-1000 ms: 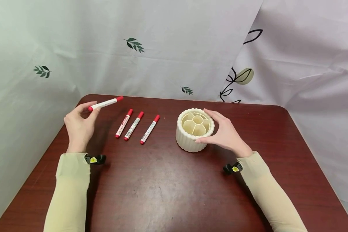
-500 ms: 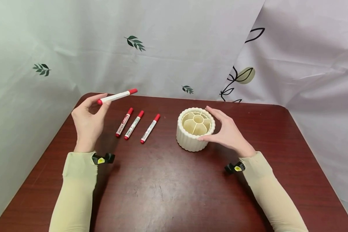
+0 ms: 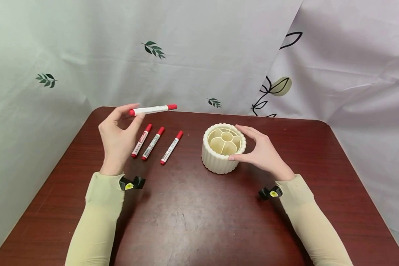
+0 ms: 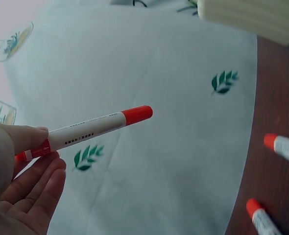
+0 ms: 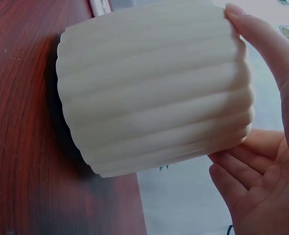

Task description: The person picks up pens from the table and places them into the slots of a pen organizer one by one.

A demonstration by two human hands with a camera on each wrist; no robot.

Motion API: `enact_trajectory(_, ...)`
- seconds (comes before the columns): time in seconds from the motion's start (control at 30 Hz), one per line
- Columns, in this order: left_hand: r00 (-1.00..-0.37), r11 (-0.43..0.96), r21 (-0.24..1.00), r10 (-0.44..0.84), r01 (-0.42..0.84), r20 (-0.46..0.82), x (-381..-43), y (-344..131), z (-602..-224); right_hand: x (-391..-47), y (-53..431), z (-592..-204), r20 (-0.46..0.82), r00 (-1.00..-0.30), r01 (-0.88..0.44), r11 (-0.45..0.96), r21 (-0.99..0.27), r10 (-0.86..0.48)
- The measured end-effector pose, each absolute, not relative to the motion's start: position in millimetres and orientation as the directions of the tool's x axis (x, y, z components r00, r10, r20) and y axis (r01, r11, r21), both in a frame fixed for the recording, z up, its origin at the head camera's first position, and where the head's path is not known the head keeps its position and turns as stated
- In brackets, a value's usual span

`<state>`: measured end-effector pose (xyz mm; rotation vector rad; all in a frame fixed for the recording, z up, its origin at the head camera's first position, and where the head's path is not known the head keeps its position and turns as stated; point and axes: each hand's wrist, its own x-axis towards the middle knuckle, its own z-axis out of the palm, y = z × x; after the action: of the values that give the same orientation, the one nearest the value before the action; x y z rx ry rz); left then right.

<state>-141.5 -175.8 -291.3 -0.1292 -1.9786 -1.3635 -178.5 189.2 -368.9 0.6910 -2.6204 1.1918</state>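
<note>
My left hand pinches a white marker with red ends, raised above the far left part of the table. In the left wrist view, thumb and fingers hold the marker by one end, and its red cap points away from the hand. My right hand grips the upper rim of a cream, ribbed round pen holder, thumb on the near side and fingers on the far side. Inside the holder, dividers form several compartments around a central ring. The right wrist view shows its ribbed wall between thumb and fingers.
Three more red-capped markers lie side by side on the dark red wooden table: a left one, a middle one and a right one. A pale curtain with leaf prints hangs behind the table.
My left hand has moved right with the marker, which now lies more level and passes above the table markers' far ends. The right hand and the pen holder have stayed nearly still.
</note>
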Motion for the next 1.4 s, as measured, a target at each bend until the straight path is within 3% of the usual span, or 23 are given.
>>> enact_trajectory(0.4,-0.739,0.233,0.773,-0.228,0.591,0.634,-137,-144,-286,-180,190,-370,0.356,-0.871,-0.491,0.553,-0.673,-0.340)
enact_trajectory(0.97,-0.764,0.195,0.761,-0.071,0.619,0.641,-138,-110,-295,-178,189,-371,0.350,-0.875,-0.482,0.545,-0.686,-0.334)
enact_trajectory(1.4,-0.815,0.183,0.800,0.011,0.571,0.579,-154,-83,-311,-179,190,-371,0.352,-0.874,-0.486,0.554,-0.677,-0.336)
